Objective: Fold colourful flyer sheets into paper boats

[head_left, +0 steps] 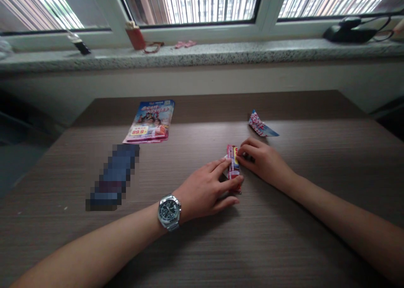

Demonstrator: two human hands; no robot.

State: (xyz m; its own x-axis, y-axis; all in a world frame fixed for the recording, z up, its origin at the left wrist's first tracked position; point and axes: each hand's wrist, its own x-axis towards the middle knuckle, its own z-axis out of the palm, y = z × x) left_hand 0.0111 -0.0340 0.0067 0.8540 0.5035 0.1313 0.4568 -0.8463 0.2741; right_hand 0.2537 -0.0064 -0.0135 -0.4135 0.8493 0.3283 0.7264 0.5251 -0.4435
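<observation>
- Left hand [203, 191] spread on the paper [234, 167]
- Right hand [265, 159] narrow at its edge, grip unclear
- Probably light, easily creased; best held by the edges

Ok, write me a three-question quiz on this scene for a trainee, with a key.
1. On which wrist is the silver watch?
2. True or false: the fingers of the left hand rest on the folded printed paper.
3. What lies on the table just beyond the right hand?
a) a drinking cup
b) a bent piece of printed paper
c) a pair of scissors

Key:
1. The left wrist.
2. True; the right hand's fingertips are at the paper's right edge.
3. b
</observation>
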